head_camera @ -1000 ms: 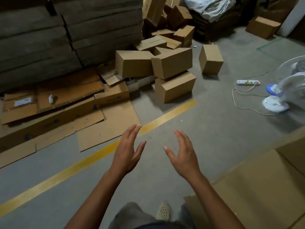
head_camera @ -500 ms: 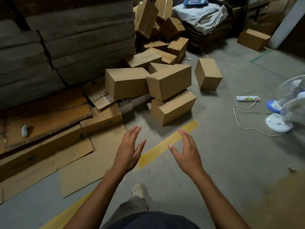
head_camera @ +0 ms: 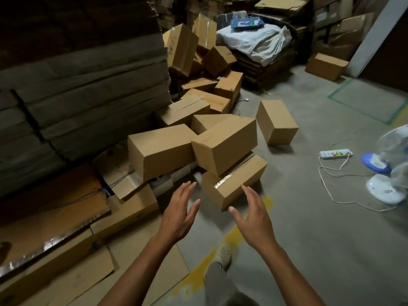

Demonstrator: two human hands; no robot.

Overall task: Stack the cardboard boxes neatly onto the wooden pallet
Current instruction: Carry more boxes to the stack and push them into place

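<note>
Fingers [head_camera: 187, 190] straight, empty, taped brown cardboard box [head_camera: 240, 186] just beyond

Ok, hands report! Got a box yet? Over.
Left hand, right hand open, empty. Nearest box on floor, not yet held. Tilted box sits on top of it.

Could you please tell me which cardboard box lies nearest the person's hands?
The taped box at the pile's front, under a tilted box; it sits just beyond the left hand and right hand.
</note>
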